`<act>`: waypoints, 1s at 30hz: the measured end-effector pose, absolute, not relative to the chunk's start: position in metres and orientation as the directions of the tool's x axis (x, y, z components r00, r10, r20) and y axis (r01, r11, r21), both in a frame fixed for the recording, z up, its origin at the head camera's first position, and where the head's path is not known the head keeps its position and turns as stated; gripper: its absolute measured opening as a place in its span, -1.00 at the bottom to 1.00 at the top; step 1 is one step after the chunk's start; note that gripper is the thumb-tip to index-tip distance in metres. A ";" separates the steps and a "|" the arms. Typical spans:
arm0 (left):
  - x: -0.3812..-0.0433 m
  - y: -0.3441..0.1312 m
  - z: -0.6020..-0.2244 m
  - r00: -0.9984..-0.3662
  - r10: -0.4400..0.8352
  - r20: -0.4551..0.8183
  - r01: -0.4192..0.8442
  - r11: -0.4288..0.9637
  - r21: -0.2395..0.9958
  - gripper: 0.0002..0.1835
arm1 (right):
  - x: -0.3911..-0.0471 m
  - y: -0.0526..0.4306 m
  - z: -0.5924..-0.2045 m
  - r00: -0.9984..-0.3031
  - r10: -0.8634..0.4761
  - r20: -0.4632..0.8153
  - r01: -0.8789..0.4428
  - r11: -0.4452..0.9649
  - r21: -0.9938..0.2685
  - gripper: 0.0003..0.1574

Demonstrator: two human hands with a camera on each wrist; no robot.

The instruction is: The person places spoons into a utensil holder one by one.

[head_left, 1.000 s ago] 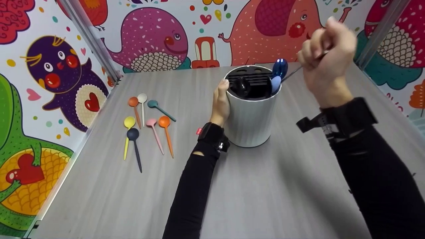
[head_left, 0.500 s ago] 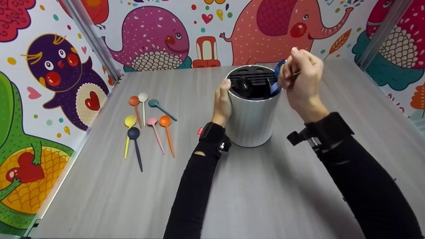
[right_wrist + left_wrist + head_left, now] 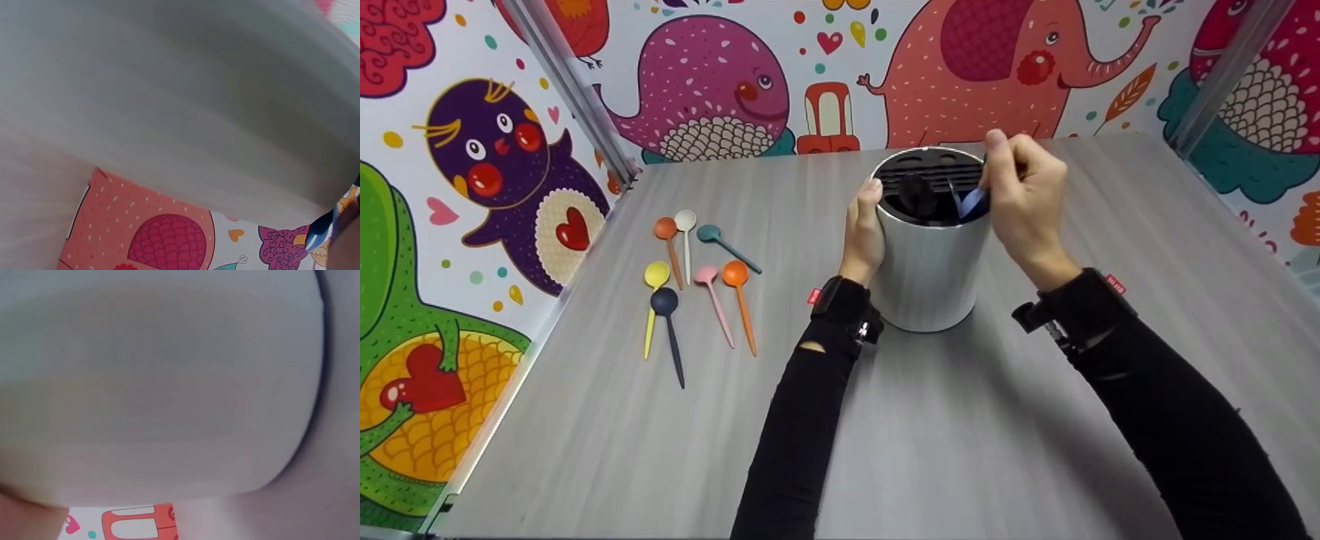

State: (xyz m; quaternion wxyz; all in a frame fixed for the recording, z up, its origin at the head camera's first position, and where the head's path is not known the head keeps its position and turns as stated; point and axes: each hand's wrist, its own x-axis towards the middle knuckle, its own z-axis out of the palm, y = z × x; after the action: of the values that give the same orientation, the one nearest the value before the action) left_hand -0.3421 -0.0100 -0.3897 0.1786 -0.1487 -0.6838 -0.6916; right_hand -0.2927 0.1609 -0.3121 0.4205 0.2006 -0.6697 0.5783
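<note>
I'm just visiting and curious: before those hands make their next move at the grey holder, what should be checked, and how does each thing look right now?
1. Grey holder standing upright on the table: ok.
2. Left hand bracing the holder: ok, it grips the side near the rim.
3. What the right hand holds: cannot tell, its curled fingers hide it.
4. Right hand clear of the pale blue utensil: cannot tell, they overlap in the head view.
5. Loose spoons away from the holder: ok, all seven lie apart from it.
6. Spoons lying singly: not ok, the navy spoon overlaps the yellow spoon.
</note>
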 end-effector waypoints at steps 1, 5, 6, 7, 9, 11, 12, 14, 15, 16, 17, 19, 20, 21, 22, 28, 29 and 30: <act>-0.342 -0.010 -0.390 -0.894 -0.045 0.447 0.447 0.002 0.895 -0.23 | -0.294 0.161 -0.315 -0.534 0.215 0.818 -0.759 0.304 -0.575 -0.49; -0.342 -0.010 -0.390 -0.895 -0.040 0.445 0.446 -0.011 0.895 -0.22 | -0.298 0.164 -0.326 -0.457 0.171 0.873 -0.769 0.417 -0.485 -0.62; -0.342 -0.010 -0.390 -0.893 -0.038 0.449 0.450 -0.017 0.893 -0.22 | -0.298 0.165 -0.328 -0.452 0.154 0.878 -0.768 0.433 -0.472 -0.64; -0.342 -0.010 -0.391 -0.890 -0.037 0.455 0.455 -0.023 0.890 -0.23 | -0.299 0.166 -0.331 -0.450 0.135 0.883 -0.767 0.448 -0.460 -0.66; -0.343 -0.010 -0.391 -0.885 -0.039 0.465 0.466 -0.026 0.885 -0.24 | -0.299 0.168 -0.335 -0.450 0.086 0.889 -0.761 0.484 -0.432 -0.67; -0.343 -0.010 -0.390 -0.880 -0.043 0.474 0.475 -0.021 0.880 -0.26 | -0.298 0.171 -0.338 -0.444 0.039 0.895 -0.758 0.517 -0.398 -0.67; -0.343 -0.010 -0.390 -0.877 -0.044 0.479 0.480 -0.016 0.877 -0.26 | -0.298 0.172 -0.339 -0.439 0.019 0.898 -0.757 0.530 -0.381 -0.67; -0.343 -0.010 -0.389 -0.877 -0.045 0.479 0.479 -0.011 0.877 -0.26 | -0.297 0.175 -0.341 -0.430 -0.013 0.903 -0.755 0.553 -0.352 -0.65; -0.343 -0.010 -0.389 -0.879 -0.046 0.475 0.475 -0.008 0.880 -0.25 | -0.297 0.176 -0.342 -0.428 -0.022 0.904 -0.756 0.556 -0.345 -0.64; -0.343 -0.010 -0.389 -0.883 -0.047 0.466 0.467 -0.007 0.884 -0.25 | -0.297 0.178 -0.343 -0.427 -0.026 0.904 -0.756 0.558 -0.341 -0.63; -0.343 -0.010 -0.389 -0.888 -0.048 0.457 0.458 -0.005 0.889 -0.23 | -0.296 0.178 -0.344 -0.429 -0.027 0.903 -0.756 0.558 -0.342 -0.63; -0.343 -0.010 -0.389 -0.895 -0.054 0.443 0.443 -0.001 0.896 -0.21 | -0.296 0.180 -0.346 -0.433 -0.031 0.901 -0.754 0.560 -0.344 -0.62; -0.343 -0.010 -0.389 -0.898 -0.057 0.436 0.437 0.001 0.899 -0.21 | -0.295 0.180 -0.347 -0.438 -0.031 0.899 -0.753 0.559 -0.347 -0.63; -0.343 -0.010 -0.389 -0.900 -0.062 0.432 0.433 0.003 0.902 -0.21 | -0.295 0.180 -0.348 -0.442 -0.029 0.896 -0.753 0.555 -0.353 -0.64; -0.343 -0.009 -0.389 -0.901 -0.064 0.429 0.430 0.002 0.903 -0.21 | -0.295 0.180 -0.349 -0.447 -0.024 0.894 -0.752 0.551 -0.361 -0.66; -0.343 -0.009 -0.390 -0.897 -0.053 0.440 0.440 0.001 0.898 -0.22 | -0.296 0.180 -0.355 -0.459 0.068 0.886 -0.781 0.444 -0.439 -0.74; -0.343 -0.010 -0.390 -0.895 -0.052 0.444 0.444 0.003 0.896 -0.23 | -0.295 0.180 -0.355 -0.468 0.093 0.879 -0.785 0.413 -0.462 -0.73; -0.344 -0.010 -0.390 -0.893 -0.051 0.448 0.448 0.004 0.894 -0.23 | -0.295 0.180 -0.356 -0.484 0.121 0.866 -0.784 0.379 -0.491 -0.71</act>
State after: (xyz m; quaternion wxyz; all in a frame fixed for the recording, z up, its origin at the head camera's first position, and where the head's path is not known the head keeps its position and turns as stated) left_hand -0.3436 -0.0099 -0.3904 0.1809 -0.1448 -0.6852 -0.6905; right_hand -0.2950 0.1800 -0.3557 0.4489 0.2372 -0.6987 0.5040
